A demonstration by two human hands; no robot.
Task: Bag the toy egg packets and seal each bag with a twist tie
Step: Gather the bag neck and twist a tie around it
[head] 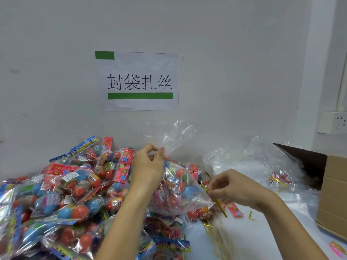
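1. The left hand (148, 166) is raised at the centre, thumb and fingertips pressed together, pinching the gathered neck of a clear plastic bag (180, 188). Above the pinch the loose top of the bag fans upward against the wall.
2. The right hand (236, 188) sits lower and to the right, fingers curled and thumb closed on a thin gold twist tie (218, 203). The tie slants down and to the right, touching the lower right corner of the bag.
3. The bag is filled with toy egg packets, red and blue eggs showing through the plastic. It rests on the right edge of a pile and on the table.
4. The pile of toy egg packets (62, 199) covers the left half of the table, heaped up to the wall. Each packet is clear, holds red and blue eggs, and has a bright red or blue printed header card.
5. More loose gold twist ties (212, 233) lie on the table just below the bag, between the two forearms.
6. The table (249, 239) is white or pale and glossy. At right lies a stack of empty clear bags (253, 162), crumpled, with a few gold ties on it.
7. A brown cardboard box (334, 196) stands at the far right edge, top open.
8. The wall behind is plain grey-white. A paper sign (138, 81) is fixed to it, printed with four black Chinese characters and two green bars.
9. A white wall socket (334, 122) is mounted at the right.
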